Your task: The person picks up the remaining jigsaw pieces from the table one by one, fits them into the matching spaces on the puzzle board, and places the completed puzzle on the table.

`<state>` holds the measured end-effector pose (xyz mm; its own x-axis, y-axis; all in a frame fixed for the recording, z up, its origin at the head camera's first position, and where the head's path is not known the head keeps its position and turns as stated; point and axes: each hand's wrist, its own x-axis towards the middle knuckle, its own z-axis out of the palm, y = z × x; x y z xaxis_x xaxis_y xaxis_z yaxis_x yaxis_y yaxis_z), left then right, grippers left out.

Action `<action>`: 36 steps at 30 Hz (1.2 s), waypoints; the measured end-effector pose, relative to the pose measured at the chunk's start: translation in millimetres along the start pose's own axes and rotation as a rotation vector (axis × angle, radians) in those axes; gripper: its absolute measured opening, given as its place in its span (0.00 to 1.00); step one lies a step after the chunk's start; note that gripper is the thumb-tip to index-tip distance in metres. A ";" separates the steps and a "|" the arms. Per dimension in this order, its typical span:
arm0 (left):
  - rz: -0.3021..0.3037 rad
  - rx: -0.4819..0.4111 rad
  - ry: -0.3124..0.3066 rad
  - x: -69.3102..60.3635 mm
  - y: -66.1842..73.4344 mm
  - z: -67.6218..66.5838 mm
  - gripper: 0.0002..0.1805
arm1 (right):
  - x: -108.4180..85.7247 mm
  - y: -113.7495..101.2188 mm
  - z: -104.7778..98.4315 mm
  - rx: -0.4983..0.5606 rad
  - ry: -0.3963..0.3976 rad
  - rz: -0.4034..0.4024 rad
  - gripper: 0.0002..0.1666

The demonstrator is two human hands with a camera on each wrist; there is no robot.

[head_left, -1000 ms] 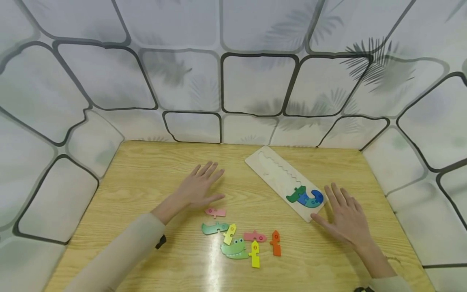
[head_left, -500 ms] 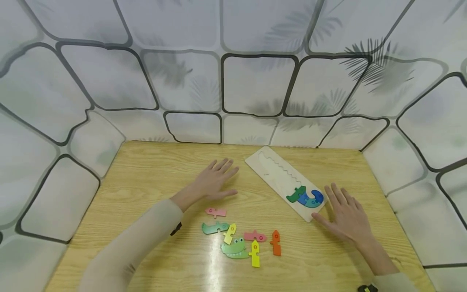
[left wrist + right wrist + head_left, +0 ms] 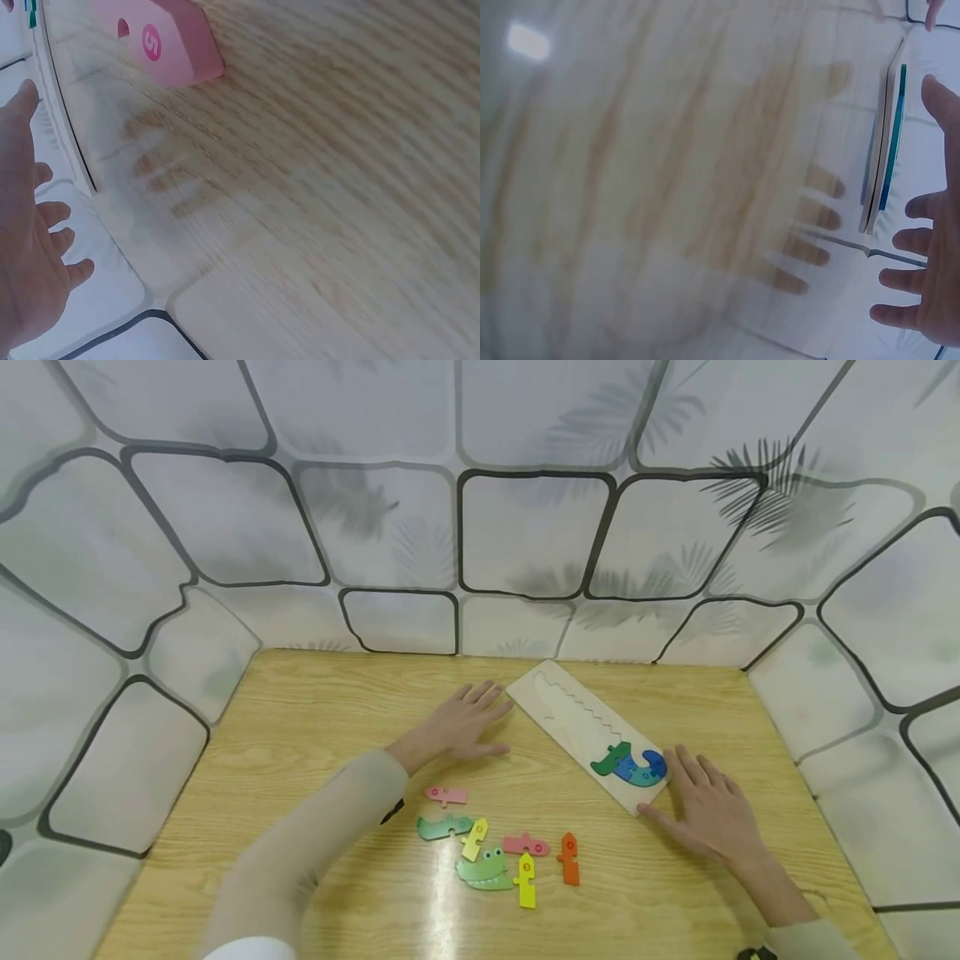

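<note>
A pale wooden puzzle board (image 3: 573,718) lies diagonally at the back, with green and blue pieces (image 3: 637,768) set at its right end. My left hand (image 3: 465,722), fingers spread, is beside the board's upper left corner and holds nothing; the left wrist view shows the hand (image 3: 30,232) at the left edge. At the board's lower right end, my right hand (image 3: 708,810) has its fingers extended, thumb by the corner; whether it touches is unclear. The right wrist view shows this hand (image 3: 930,247) near the board's edge (image 3: 881,150).
In front of the hands lie a green crocodile head (image 3: 486,870), a green tail-like piece (image 3: 444,827), pink pieces (image 3: 447,796), yellow pieces (image 3: 527,883) and an orange piece (image 3: 570,860). A patterned wall (image 3: 532,535) stands behind the table.
My left hand has moved right and slightly back, from the open table toward the board's upper left corner. The right hand has stayed nearly still by the board's lower end.
</note>
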<state>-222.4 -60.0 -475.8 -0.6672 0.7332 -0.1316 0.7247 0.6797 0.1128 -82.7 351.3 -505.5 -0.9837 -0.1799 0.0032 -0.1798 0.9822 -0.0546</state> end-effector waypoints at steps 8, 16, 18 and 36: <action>-0.010 -0.017 -0.053 16.8 0.9 3.1 0.46 | 1.1 -3.2 0.6 0.001 -0.057 0.031 0.66; -0.019 0.016 -0.087 30.4 3.8 10.5 0.48 | 0.4 -3.1 3.9 -0.002 -0.105 0.041 0.66; -0.018 0.022 -0.098 32.5 5.5 11.4 0.48 | 0.1 -3.1 4.4 -0.004 -0.107 0.041 0.67; -0.004 0.114 -0.126 41.8 10.4 15.0 0.47 | 0.6 -5.2 3.7 -0.015 -0.083 0.043 0.67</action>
<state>-240.1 -22.6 -494.9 -0.6485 0.7172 -0.2552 0.7417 0.6707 0.0002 -82.3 345.9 -508.9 -0.9866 -0.1410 -0.0820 -0.1383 0.9897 -0.0380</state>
